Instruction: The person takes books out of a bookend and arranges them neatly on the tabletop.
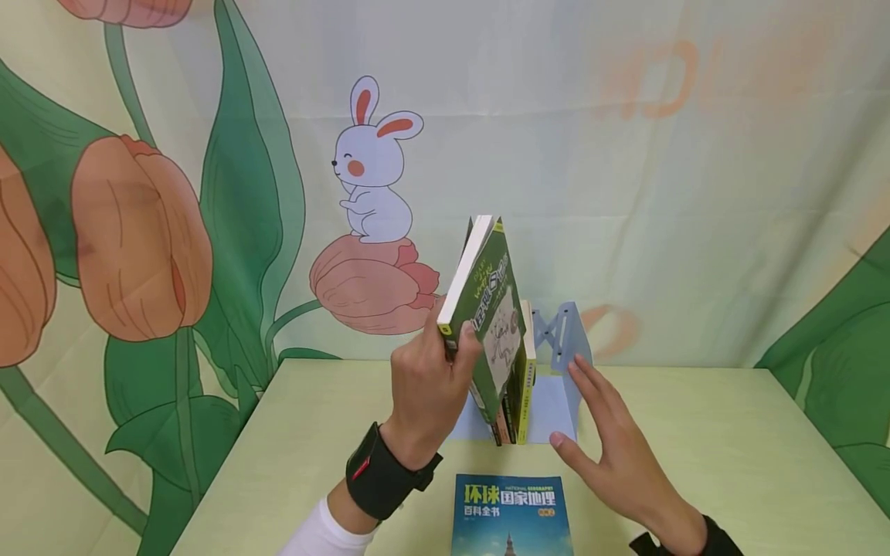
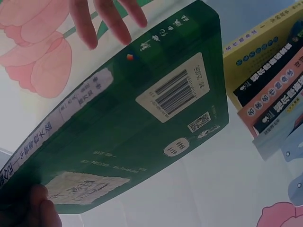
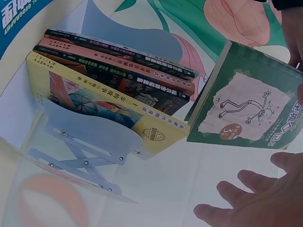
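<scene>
My left hand (image 1: pixel 427 382) grips a green book (image 1: pixel 497 332) by its near end, thumb against the cover with the line-drawn figure. The book tilts upward in front of several upright books (image 1: pixel 526 398), overlapping them in the head view. Its back cover, with a barcode label (image 2: pixel 174 87), faces the left wrist camera. Those upright books, one with a yellow spine, stand in a pale blue expanding bookend (image 1: pixel 572 344). Nothing is in my right hand (image 1: pixel 622 455); its fingers are spread, with fingertips right at the bookend's right panel in the head view.
A blue National Geographic book (image 1: pixel 511 513) lies flat on the light green table (image 1: pixel 723 440), near the front. Behind the table hangs a printed backdrop (image 1: pixel 695 193) with tulips and a rabbit.
</scene>
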